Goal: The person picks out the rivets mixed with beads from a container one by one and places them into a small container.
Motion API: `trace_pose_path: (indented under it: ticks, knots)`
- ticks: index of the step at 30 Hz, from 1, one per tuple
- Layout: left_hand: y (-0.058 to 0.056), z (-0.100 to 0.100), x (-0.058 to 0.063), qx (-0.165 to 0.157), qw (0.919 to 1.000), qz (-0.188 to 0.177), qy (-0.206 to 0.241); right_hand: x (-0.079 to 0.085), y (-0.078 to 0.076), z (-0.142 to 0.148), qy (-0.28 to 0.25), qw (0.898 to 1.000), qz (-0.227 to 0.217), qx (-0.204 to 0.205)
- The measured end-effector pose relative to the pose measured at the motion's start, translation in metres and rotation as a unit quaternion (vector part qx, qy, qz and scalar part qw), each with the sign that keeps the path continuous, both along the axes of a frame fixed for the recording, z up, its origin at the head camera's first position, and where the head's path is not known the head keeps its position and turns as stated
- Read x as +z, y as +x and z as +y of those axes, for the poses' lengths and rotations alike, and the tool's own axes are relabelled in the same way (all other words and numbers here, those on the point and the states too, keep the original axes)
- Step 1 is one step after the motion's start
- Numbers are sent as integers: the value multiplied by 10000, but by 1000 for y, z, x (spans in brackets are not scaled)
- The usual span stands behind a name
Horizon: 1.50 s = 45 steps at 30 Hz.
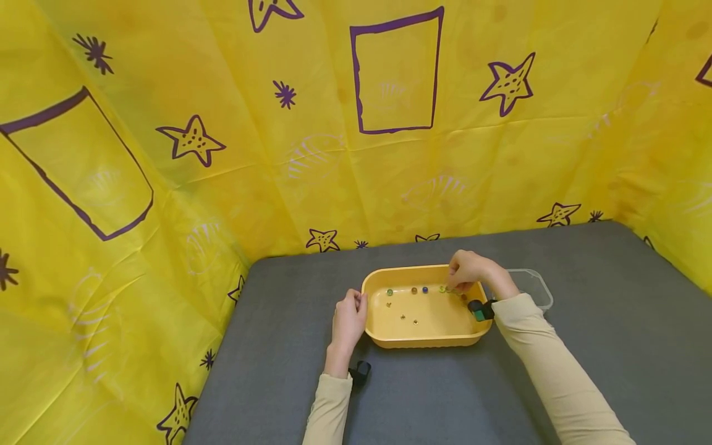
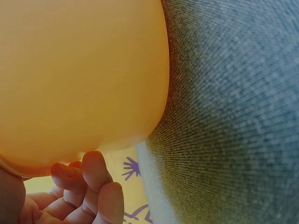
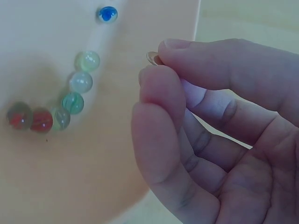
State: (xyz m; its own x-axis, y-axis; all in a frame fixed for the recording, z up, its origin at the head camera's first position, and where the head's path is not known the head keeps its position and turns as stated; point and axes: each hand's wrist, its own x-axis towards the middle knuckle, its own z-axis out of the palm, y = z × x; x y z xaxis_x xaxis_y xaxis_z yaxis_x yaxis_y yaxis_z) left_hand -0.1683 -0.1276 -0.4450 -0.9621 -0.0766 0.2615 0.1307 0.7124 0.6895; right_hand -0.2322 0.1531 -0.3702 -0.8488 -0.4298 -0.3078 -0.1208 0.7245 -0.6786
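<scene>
A yellow plastic basin (image 1: 428, 342) stands on the grey table. At its left end my left hand (image 1: 350, 318) grips the rim; in the left wrist view its curled fingers (image 2: 96, 170) are at the basin's outer wall. Over the right part of the basin, my right hand (image 1: 470, 269) pinches a small shiny rounded piece (image 3: 152, 58) between thumb and fingertips, which hide most of it. Beneath, several glass marbles lie in a curved row, among them a red one (image 3: 42, 120) and a green one (image 3: 73, 102). A blue marble (image 3: 108, 14) lies apart from them.
Left in the basin are a greenish marble (image 1: 390, 292), a brown marble (image 1: 414, 290) and small gold-coloured pieces (image 1: 415, 322). Behind my right wrist, a clear plastic container (image 1: 536, 285) sits on the table. Yellow patterned cloth (image 1: 389, 185) hangs behind the grey table (image 1: 267, 346).
</scene>
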Motion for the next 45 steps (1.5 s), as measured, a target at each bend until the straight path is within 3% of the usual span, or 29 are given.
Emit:
trace_pose_path:
  ticks: [45]
  knots:
    - [-2, 1, -1, 49, 9999, -160, -30, 18, 13, 55, 40, 9994, 173, -283]
